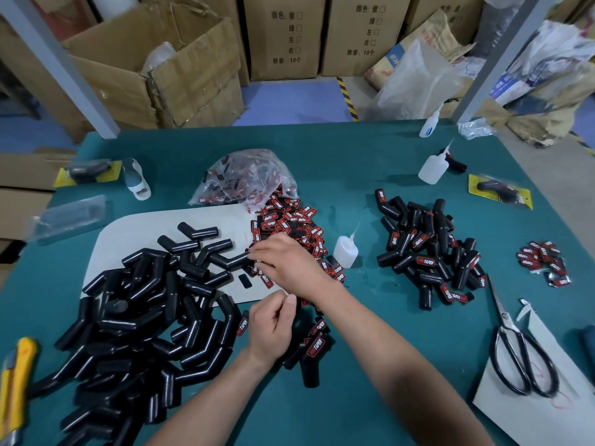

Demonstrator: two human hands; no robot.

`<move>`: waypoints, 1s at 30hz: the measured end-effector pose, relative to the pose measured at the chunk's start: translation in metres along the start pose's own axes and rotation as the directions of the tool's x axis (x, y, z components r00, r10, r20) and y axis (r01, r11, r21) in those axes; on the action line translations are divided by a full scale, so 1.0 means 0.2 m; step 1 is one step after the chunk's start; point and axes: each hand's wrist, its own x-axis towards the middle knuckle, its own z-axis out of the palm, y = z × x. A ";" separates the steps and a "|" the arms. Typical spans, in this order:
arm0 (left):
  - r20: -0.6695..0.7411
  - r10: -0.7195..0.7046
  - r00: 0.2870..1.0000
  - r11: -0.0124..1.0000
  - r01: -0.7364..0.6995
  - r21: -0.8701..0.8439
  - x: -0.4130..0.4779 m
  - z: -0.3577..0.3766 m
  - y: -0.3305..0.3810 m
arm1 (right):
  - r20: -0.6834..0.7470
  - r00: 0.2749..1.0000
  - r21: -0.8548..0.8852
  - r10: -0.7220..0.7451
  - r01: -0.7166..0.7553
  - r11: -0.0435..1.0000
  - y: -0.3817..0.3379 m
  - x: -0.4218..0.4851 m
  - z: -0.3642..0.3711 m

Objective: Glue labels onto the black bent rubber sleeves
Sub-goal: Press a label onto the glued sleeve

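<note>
right hand [286, 263] curled over labels [289, 220], grip unclear | sleeve [230, 260] at its 9 o'clock | left hand [272, 326] curled, hold unclear

Green-topped table [370, 149], stacked cardboard boxes [283, 37], blue floor [289, 101]

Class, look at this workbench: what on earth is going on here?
A person's right hand reaches into the heap of labels, beside one bare sleeve. The left hand hovers with curled fingers, and whether it holds anything is unclear. Unlabelled sleeves lie piled left, labelled sleeves right, a glue bottle between.
</note>
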 end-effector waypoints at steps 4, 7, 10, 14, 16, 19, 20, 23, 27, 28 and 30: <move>-0.023 0.013 1.000 1.000 -0.013 0.014 0.01 0.01 -0.02 | 0.179 0.984 -0.258 0.004 0.043 0.965 -0.01 0.13 0.11; -0.102 -0.035 0.994 0.999 0.032 -0.025 0.02 0.01 0.00 | 0.118 0.992 -0.171 0.052 -0.031 0.985 -0.01 0.09 0.09; -0.230 0.124 0.965 0.992 -0.117 0.044 0.02 0.00 0.01 | 0.043 0.944 0.305 0.327 -0.324 0.896 0.00 -0.06 -0.04; -0.186 0.101 0.977 0.986 -0.074 0.150 0.04 0.01 0.00 | 0.087 0.815 0.722 0.572 -0.447 0.527 -0.03 -0.27 -0.16; -0.053 -0.101 0.993 0.992 0.105 0.063 0.04 0.01 0.02 | 0.051 0.769 0.771 0.637 -0.435 0.464 -0.02 -0.34 -0.16; 0.076 -0.249 0.966 0.969 0.248 0.011 0.02 0.00 0.03 | -0.016 0.753 0.824 0.658 -0.362 0.435 -0.01 -0.45 -0.12; 0.079 -0.235 0.969 0.972 0.234 0.017 0.02 0.00 0.03 | -0.043 0.767 0.840 0.640 -0.319 0.439 -0.02 -0.48 -0.10; 0.073 -0.206 0.976 0.978 0.204 0.030 0.03 0.00 0.04 | -0.117 0.815 0.810 0.568 -0.252 0.530 -0.03 -0.52 -0.08; 0.068 -0.265 0.962 0.964 0.266 -0.006 0.01 0.00 0.04 | -0.157 0.829 0.717 0.536 -0.278 0.640 -0.03 -0.51 -0.08; 0.067 -0.269 0.961 0.962 0.271 -0.022 0.02 0.00 0.04 | -0.208 0.831 0.664 0.517 -0.269 0.698 -0.02 -0.52 -0.08; 0.043 -0.301 0.953 0.950 0.304 -0.075 0.04 0.00 0.06 | -0.433 0.777 0.463 0.456 -0.242 0.853 0.01 -0.52 -0.10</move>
